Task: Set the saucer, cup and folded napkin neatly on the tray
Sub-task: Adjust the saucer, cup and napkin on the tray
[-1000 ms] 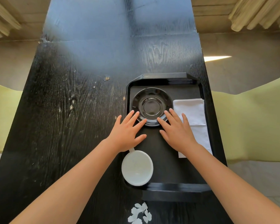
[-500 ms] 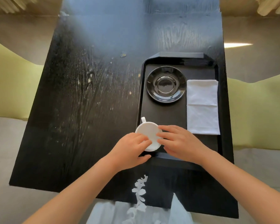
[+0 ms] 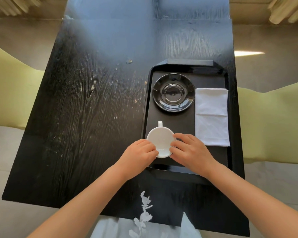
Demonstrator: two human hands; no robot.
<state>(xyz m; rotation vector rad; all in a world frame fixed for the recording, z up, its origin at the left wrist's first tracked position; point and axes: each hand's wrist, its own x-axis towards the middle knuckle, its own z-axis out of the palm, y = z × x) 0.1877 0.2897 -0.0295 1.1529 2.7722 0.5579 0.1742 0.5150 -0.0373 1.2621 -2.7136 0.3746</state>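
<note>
A black tray (image 3: 182, 169) lies on the right side of the dark table. On its far half sits a glossy black saucer (image 3: 173, 92). To the right of the saucer lies a folded white napkin (image 3: 212, 116). A white cup (image 3: 161, 139) stands at the tray's near left corner, its handle pointing away from me. My left hand (image 3: 138, 157) grips the cup's left rim. My right hand (image 3: 190, 152) holds its right rim. The cup's near edge is hidden by my fingers.
The black wooden table (image 3: 93, 117) stretches away from me, with bare surface left of the tray. Yellow-green seats (image 3: 10, 93) flank it on both sides. The table's near edge lies just below my forearms.
Both hands left the saucer and came back to the cup, closing on its rim from either side. The cup has shifted a little farther onto the tray.
</note>
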